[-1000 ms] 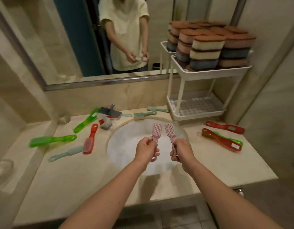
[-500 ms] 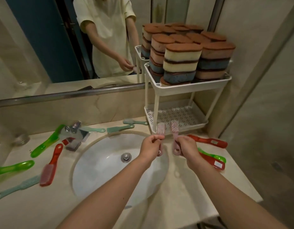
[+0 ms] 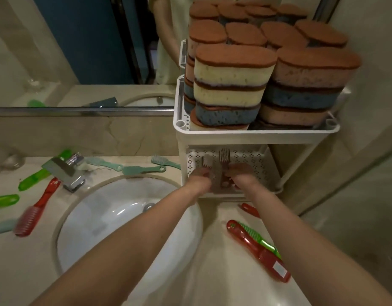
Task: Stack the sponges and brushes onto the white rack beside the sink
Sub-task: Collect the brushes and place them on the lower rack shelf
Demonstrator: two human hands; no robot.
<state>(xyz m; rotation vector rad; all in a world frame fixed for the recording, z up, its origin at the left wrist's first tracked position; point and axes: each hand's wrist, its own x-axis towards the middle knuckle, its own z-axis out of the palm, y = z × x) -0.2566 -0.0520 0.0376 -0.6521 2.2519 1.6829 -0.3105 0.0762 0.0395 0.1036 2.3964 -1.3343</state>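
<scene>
The white rack (image 3: 254, 135) stands right of the sink, its top shelf filled with stacked sponges (image 3: 232, 85). Both hands reach into its perforated lower shelf (image 3: 257, 160). My left hand (image 3: 200, 174) grips one pink brush (image 3: 207, 161) by the handle. My right hand (image 3: 239, 171) grips a second pink brush (image 3: 224, 156). Both bristle heads point away from me, over the shelf floor. Whether the brushes touch the shelf I cannot tell.
Loose brushes lie on the counter: red and green ones (image 3: 257, 246) at the right, another red handle (image 3: 250, 209), teal ones (image 3: 142, 168) behind the basin, red (image 3: 36, 208) and green (image 3: 36, 175) at the left. The sink (image 3: 115, 217) and faucet (image 3: 68, 171) sit left of the rack.
Both hands carried the pink brushes from above the sink rightward and forward into the rack's lower shelf. The camera moved closer to the rack.
</scene>
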